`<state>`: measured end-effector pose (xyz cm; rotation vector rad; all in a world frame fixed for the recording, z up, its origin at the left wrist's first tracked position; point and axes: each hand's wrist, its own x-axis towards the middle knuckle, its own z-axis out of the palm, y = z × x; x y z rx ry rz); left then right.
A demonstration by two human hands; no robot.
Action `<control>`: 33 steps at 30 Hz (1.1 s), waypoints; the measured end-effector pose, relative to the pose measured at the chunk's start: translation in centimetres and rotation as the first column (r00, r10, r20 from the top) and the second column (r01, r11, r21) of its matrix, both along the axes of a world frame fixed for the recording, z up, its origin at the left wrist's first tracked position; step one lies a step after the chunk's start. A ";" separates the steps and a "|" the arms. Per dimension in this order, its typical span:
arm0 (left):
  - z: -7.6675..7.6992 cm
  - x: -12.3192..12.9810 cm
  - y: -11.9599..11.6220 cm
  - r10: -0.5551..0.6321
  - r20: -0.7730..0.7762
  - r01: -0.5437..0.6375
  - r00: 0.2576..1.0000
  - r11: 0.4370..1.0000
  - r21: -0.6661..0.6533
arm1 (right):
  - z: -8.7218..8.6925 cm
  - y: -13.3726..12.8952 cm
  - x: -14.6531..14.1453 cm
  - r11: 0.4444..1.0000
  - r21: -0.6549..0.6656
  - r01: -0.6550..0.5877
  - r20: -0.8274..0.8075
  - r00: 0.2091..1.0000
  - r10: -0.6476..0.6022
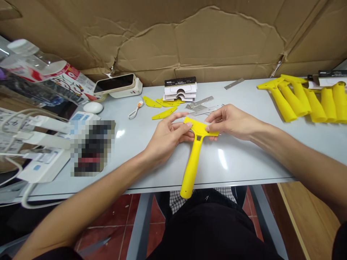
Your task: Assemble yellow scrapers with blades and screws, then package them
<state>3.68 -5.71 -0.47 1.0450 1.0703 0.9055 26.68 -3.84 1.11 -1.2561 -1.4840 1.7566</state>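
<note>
Left hand: the left hand (168, 139) has its thumb on the face of the yellow scraper (192, 166) at the left side of its head, with the fingers curled behind and closed on it.
Right hand: the right hand (230, 121) pinches the right side of the same head, thumb in front and fingers bent behind, with little opening between them.
Yellow scraper: held between both hands above the table (244, 159), wide head away from the person, handle pointing back towards the body and reaching past the table's front edge in the view. A thin clear or shiny strip shows along the top of its head; its exact seating cannot be told.
Loose blades: several metal blades (202, 102) lie overlapping just beyond the hands; a single blade (234, 84) lies apart, farther back to the right.
Yellow plates: a few yellow plates (164, 113) lie beyond the left hand, near the small stacked boxes (180, 88).
Right end: more yellow scrapers (287, 104) lie side by side.
Left end: a phone (115, 84) rests on a white device (130, 91), near a short cable (135, 110), a white mouse (93, 107) and a bottle (48, 68).
Back: brown cardboard (200, 43) stands behind the table.
</note>
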 end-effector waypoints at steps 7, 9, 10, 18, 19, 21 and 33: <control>0.5 0.3 -1.2 0.052 -0.087 -0.037 0.995 0.986 0.165 | 0.3 -0.2 -0.5 0.997 0.002 0.079 -0.017 0.997 -0.079; 0.3 0.3 -1.0 0.055 -0.082 -0.042 0.995 0.986 0.161 | 0.4 -0.3 -0.6 0.998 -0.003 0.070 -0.007 0.998 -0.070; 0.3 0.3 -0.9 0.055 -0.082 -0.042 0.995 0.987 0.158 | 0.4 -0.3 -0.6 0.998 -0.005 0.068 -0.001 0.998 -0.068; 0.4 0.5 -0.1 0.074 -0.133 -0.055 0.988 0.988 0.142 | 0.4 -0.5 -1.0 0.998 -0.017 0.055 0.004 0.998 -0.055; 0.4 0.5 -0.1 0.076 -0.128 -0.058 0.989 0.989 0.135 | 0.5 -0.6 -1.0 0.998 -0.016 0.054 0.006 0.999 -0.054; 0.3 0.4 0.1 0.076 -0.108 -0.063 0.991 0.992 0.113 | 0.6 -0.6 -1.1 0.998 -0.019 0.056 0.009 0.998 -0.056; 0.1 -0.5 1.2 0.009 -0.010 -0.009 1.000 0.998 -0.069 | 0.7 -0.6 -1.0 0.998 -0.026 0.051 0.011 0.999 -0.051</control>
